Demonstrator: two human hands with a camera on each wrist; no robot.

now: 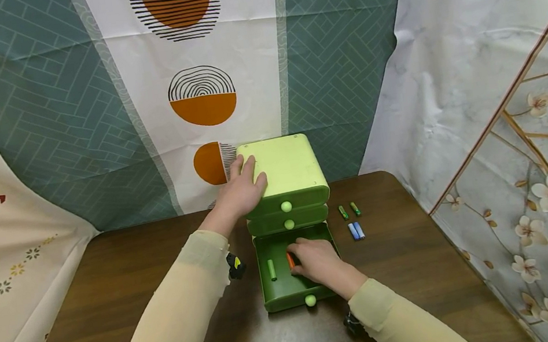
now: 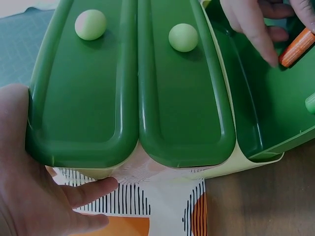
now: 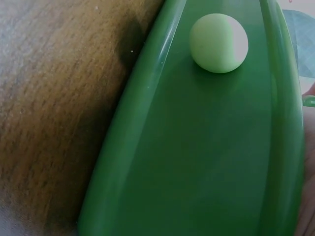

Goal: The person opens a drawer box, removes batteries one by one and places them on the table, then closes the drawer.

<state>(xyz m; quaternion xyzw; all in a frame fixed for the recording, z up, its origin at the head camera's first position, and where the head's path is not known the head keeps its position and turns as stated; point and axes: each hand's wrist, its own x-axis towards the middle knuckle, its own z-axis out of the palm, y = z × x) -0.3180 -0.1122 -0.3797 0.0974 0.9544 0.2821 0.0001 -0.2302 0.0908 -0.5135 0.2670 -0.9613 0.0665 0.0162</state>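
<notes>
A small drawer cabinet [image 1: 280, 161] with a pale green top stands on the table. My left hand [image 1: 241, 192] rests against its upper left corner, fingers spread rather than curled. Below two closed dark green drawers, the bottom drawer [image 1: 291, 294] is pulled out. Inside it, my right hand [image 1: 318, 261] pinches a slim orange cylinder [image 2: 297, 47] between thumb and fingers. A light green cylinder [image 1: 271, 269] lies in the drawer to the left of that hand. In the right wrist view, the drawer's front and round knob [image 3: 219, 43] fill most of the picture, hiding the fingertips.
Two green batteries [image 1: 343, 212] and two blue-and-white batteries [image 1: 357, 231] lie on the brown table [image 1: 398, 270] right of the cabinet. A patterned cloth [image 1: 205, 52] hangs close behind, and a floral cloth [image 1: 547, 203] borders the right side.
</notes>
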